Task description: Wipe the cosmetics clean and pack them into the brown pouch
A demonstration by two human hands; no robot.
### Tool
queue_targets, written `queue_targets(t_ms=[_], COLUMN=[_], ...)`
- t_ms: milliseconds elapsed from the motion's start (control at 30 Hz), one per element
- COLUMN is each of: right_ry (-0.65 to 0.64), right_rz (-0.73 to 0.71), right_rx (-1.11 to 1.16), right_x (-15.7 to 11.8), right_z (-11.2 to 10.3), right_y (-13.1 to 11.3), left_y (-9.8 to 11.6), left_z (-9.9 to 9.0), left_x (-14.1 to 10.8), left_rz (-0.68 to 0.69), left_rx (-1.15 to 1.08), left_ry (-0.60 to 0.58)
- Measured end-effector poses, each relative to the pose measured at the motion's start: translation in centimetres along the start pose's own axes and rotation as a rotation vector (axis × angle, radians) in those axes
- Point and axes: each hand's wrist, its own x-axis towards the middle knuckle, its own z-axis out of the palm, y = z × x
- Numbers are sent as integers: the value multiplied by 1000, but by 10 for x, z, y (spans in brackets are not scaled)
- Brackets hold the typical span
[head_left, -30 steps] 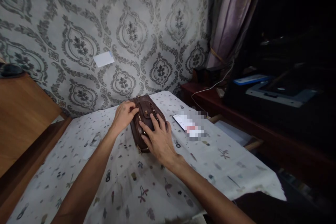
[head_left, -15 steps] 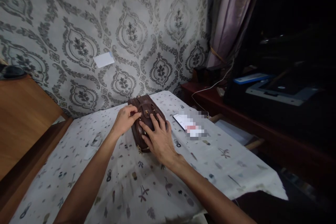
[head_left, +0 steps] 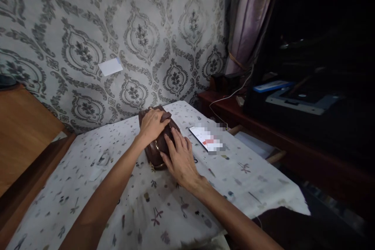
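Observation:
A brown leather-look handbag (head_left: 152, 152) with gold-coloured zips lies on the patterned tablecloth. My left hand (head_left: 154, 124) is closed over its far part, and the thumb and fingers pinch a brown flap (head_left: 166, 116) that sticks up from the top. Fingers spread, my right hand (head_left: 181, 156) lies flat against the bag's near right side. Both hands hide much of the bag's upper face. To the right of it, apart from both hands, rests a phone (head_left: 202, 136) with a lit, partly blurred screen.
The white tablecloth (head_left: 131, 203) covers the table against a patterned wall with a white card (head_left: 110, 66). A wooden panel (head_left: 26, 133) stands at left. On the right are an open drawer (head_left: 254, 144), a white cable (head_left: 231, 95) and a dark red shelf (head_left: 222, 111).
My left hand has moved from the bag's left edge over its top, and the flap is now lifted in its fingers. My right hand stays on the bag. The view has shifted slightly.

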Motion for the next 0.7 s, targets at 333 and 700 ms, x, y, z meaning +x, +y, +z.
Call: queue_targets(t_ms=[333, 700], right_ry=[-89, -87], right_rz=[-14, -26], right_rx=[-19, -52], right_x=[15, 20], right_z=[-24, -26], right_y=[0, 1], left_y=[-2, -5], left_z=[2, 3], left_x=[0, -1], left_rz=[-5, 24], left_rx=[-72, -210], left_ry=[35, 54])
